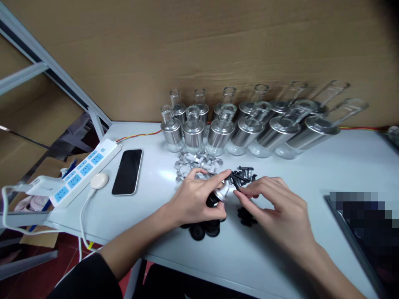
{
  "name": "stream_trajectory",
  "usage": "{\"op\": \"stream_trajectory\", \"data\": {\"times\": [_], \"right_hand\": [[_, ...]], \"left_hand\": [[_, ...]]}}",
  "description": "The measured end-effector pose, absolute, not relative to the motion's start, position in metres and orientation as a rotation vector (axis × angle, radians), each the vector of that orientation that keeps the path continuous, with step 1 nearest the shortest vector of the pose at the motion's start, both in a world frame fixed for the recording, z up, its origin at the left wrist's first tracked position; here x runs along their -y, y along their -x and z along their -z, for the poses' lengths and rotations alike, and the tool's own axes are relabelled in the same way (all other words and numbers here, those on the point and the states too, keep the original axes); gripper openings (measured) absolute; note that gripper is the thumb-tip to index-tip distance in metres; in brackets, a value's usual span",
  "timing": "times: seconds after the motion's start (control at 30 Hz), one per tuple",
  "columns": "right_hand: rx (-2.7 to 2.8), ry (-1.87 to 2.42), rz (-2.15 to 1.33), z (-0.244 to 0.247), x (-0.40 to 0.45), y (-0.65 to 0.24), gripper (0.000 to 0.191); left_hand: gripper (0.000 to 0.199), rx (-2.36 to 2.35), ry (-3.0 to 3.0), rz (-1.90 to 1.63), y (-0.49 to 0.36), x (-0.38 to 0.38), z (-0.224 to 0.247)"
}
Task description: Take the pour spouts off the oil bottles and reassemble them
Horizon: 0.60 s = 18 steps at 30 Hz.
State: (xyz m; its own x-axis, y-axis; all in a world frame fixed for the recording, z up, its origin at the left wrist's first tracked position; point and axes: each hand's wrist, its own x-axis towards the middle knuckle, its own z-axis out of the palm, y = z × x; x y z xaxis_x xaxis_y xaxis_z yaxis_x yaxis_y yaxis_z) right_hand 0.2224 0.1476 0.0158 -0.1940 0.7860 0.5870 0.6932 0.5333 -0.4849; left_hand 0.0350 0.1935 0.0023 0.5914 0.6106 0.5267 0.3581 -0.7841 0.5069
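My left hand (pixel 199 197) is closed round a silver stopper (pixel 222 192) with a black end, tilted over the table. Thumb and index finger of my right hand (pixel 277 203) pinch a thin black piece (pixel 236 182) just right of the stopper. Behind my left hand lies a pile of silver caps (pixel 199 161). Small black parts (pixel 247 171) are heaped behind the fingertips of my right hand. Black round discs (pixel 197 231) lie below my left hand, and a cluster of small black pieces (pixel 246 216) sits left of my right wrist.
Two rows of glass bottles with metal sleeves (pixel 220 131) stand along the cardboard wall (pixel 199 50). On the left of the table (pixel 156 199) are a phone (pixel 127 172), a power strip (pixel 84 170) and a round white charger (pixel 99 181). A dark-edged object (pixel 346 232) lies at the right.
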Motion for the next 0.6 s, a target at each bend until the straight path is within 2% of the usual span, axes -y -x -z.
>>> {"op": "stream_trajectory", "data": {"times": [0.23,0.6], "right_hand": [[1.988,1.231,-0.061,-0.0136,-0.1477,-0.2213,0.024],[1.992,1.147,-0.111,-0.0201,-0.1470,-0.2204,0.021]], "left_hand": [[0.061,-0.760,-2.494,-0.998,-0.0353,-0.1932,-0.0027],[0.057,-0.773,-2.515,-0.969,-0.0349,-0.1939,-0.0065]]}}
